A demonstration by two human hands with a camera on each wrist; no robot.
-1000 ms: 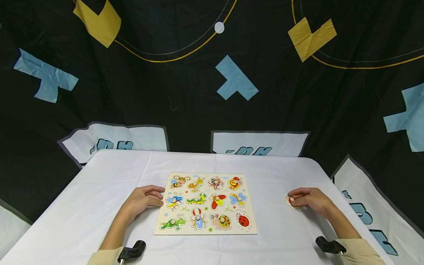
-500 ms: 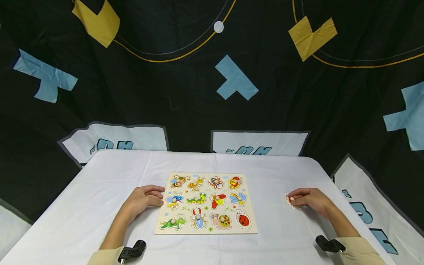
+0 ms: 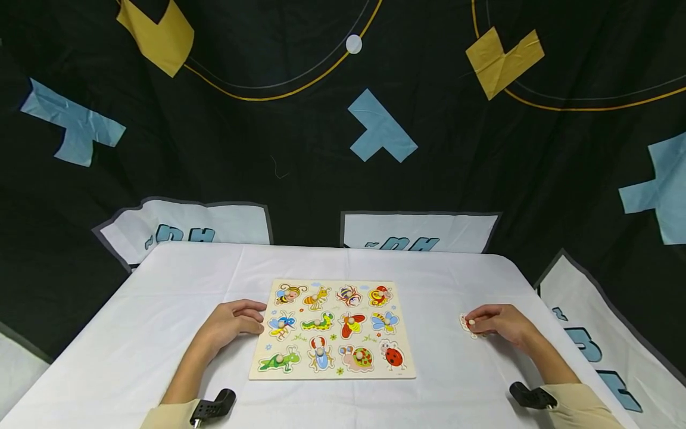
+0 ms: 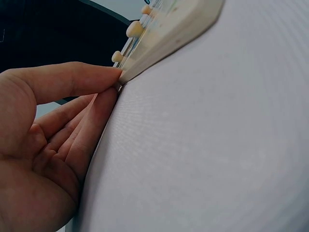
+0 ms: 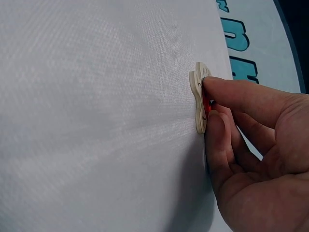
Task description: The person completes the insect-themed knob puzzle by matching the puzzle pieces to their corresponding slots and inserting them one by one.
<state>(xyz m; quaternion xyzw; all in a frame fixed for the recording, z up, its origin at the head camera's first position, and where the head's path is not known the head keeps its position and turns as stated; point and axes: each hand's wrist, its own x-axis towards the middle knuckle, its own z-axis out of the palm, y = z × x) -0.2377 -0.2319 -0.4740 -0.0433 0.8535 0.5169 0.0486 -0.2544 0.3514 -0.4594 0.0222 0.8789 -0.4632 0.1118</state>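
A wooden peg puzzle board [image 3: 331,376] with several colourful insect pieces lies on the white table. My left hand [image 3: 236,325] rests beside its left edge, thumb and fingertips touching that edge; the left wrist view shows the thumb [image 4: 82,79] at the board's side, below the round knobs [image 4: 134,29]. Well to the right of the board, my right hand [image 3: 501,325] pinches a small puzzle piece [image 3: 465,322] with a red picture and pale wooden edge. In the right wrist view the puzzle piece [image 5: 198,99] stands out past thumb and forefinger, most of its picture hidden behind them.
White cloth covers the table [image 3: 429,393], with a black curtain [image 3: 300,179] behind it. A ladybug picture [image 3: 393,357] at the board's lower right shows no knob. Black camera mounts [image 3: 213,407] sit on both wrists.
The puzzle piece turns slightly in my right fingers, its knob showing a little more clearly. The left hand and the board stay in place.
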